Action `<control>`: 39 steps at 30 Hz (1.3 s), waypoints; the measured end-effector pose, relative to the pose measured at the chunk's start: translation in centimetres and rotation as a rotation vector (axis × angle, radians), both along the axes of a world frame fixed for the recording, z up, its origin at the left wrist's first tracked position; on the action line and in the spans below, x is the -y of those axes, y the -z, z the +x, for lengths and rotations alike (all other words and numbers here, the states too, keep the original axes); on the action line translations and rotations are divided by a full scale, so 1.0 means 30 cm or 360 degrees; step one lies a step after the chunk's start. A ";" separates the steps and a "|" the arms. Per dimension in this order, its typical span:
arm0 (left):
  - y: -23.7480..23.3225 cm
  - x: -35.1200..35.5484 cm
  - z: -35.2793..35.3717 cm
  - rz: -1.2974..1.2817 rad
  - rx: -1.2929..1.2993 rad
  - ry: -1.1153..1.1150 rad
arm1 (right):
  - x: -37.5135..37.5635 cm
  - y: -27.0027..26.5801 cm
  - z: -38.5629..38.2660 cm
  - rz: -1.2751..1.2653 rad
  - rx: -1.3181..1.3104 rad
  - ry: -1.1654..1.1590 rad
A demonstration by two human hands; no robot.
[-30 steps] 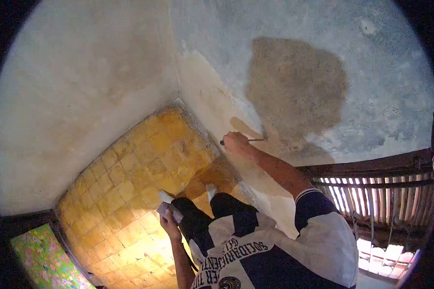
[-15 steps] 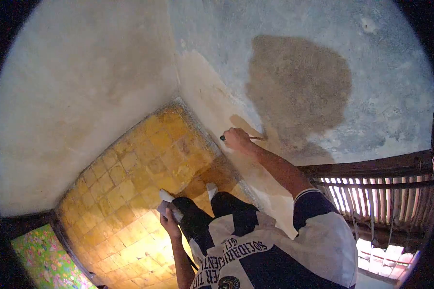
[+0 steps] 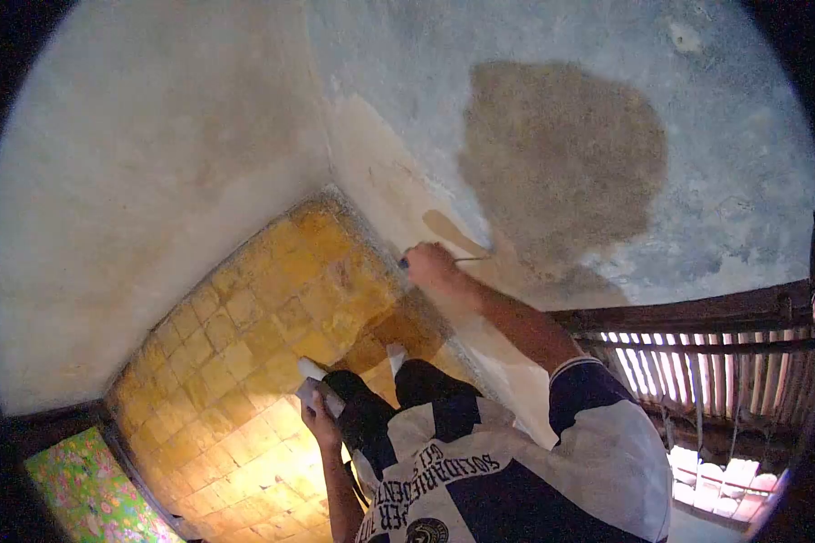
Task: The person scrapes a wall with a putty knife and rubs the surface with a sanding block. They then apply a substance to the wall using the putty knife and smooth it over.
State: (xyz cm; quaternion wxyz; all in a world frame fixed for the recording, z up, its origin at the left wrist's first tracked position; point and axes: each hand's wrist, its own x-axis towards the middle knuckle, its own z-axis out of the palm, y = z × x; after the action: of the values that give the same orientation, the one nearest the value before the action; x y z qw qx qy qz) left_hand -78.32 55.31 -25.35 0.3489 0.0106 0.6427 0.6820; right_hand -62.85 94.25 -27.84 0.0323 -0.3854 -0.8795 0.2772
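Observation:
My right hand (image 3: 433,266) is closed round the dark handle of a thin tool (image 3: 473,259), whose far end meets the wall (image 3: 380,172) where pale plaster borders blue paint. A shadow of hand and tool falls on the wall just above. Lower down, my left hand (image 3: 321,418) is wrapped round a small grey, box-like object (image 3: 319,396), held in front of my dark trousers over the tiled floor. What the object is, I cannot make out.
Yellow floor tiles (image 3: 217,371) run up to the wall corner. A slatted wooden window (image 3: 715,371) is at the right. A flowered green cloth or panel (image 3: 91,489) lies at the lower left. My shadow darkens the blue wall (image 3: 733,181).
My right hand has moved slightly left with the tool, and the tool's blade now looks thinner. My left hand and the grey object have hardly moved.

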 end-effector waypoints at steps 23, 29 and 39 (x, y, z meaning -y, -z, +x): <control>0.074 0.005 -0.018 -0.0106 -0.0092 0.0123 | 0.060 -0.243 -0.021 0.0163 0.0529 -0.0286; 0.008 0.000 -0.017 -0.0073 -0.0060 0.0060 | -0.009 -0.177 -0.031 0.0077 0.0607 -0.0308; -0.054 -0.018 0.005 -0.0135 -0.0245 -0.0043 | -0.011 -0.155 -0.035 0.0128 0.0671 -0.0340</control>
State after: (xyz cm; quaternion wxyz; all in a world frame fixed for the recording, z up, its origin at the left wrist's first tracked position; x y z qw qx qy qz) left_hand -78.15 55.84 -23.74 0.2894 0.0396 0.6959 0.6560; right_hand -63.90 94.58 -23.18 -0.1663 -0.3380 -0.9129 0.1572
